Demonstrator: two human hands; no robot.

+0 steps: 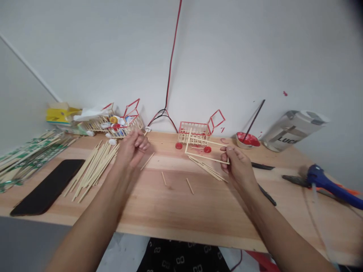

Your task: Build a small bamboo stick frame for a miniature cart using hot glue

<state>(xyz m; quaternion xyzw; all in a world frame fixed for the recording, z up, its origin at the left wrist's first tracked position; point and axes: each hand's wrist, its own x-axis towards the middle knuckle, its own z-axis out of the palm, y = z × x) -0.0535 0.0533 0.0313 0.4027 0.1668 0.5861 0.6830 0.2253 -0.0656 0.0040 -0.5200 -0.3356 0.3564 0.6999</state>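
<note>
My right hand (239, 166) is closed in a pinch on a thin frame of wooden sticks (198, 154), which stretches left from my fingers toward a small stick cart with red wheels (197, 136). My left hand (133, 148) is curled closed above the table, just right of a pile of loose wooden sticks (93, 168); what its fingers hold, if anything, is hidden. A single stick (147, 161) lies just beside that hand. More loose sticks (208, 169) lie left of my right hand, and two short pieces (190, 186) lie in the middle of the wooden table (176, 211).
A stick basket of bottle caps (124, 124) stands at the back left beside a yellow box (61, 113). Wrapped chopsticks (28, 155) and a black phone (48, 186) lie at the left. A red paint dish (247, 139), a silver can (293, 128) and a blue glue gun (330, 185) occupy the right.
</note>
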